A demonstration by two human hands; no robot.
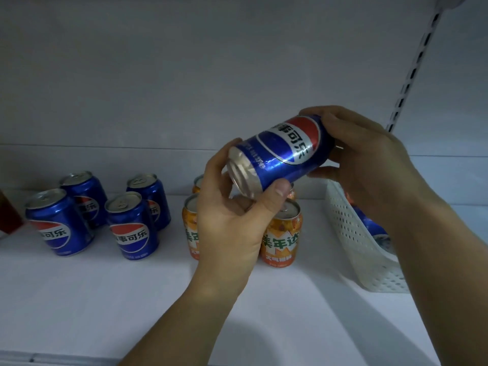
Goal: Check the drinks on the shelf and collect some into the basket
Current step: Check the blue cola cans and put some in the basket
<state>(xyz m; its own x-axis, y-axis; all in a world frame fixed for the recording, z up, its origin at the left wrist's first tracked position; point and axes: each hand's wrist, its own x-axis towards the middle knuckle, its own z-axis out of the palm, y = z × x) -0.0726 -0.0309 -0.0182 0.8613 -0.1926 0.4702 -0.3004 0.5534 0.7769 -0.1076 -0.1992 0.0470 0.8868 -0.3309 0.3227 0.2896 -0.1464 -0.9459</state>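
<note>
A blue cola can (284,150) is held tilted on its side above the shelf, its silver top facing lower left. My left hand (232,220) grips its top end with thumb and fingers. My right hand (369,157) grips its bottom end. Several more blue cola cans (132,228) stand upright at the left of the white shelf (132,299). Orange soda cans (281,239) stand in the middle, partly hidden behind my left hand. A white perforated basket (351,233) sits at the right with a blue can (375,228) lying inside, mostly hidden by my right forearm.
A red object (8,217) shows at the far left edge. A slotted metal shelf upright (412,75) runs up the back wall at the right. The shelf's front edge (52,359) lies at the bottom left.
</note>
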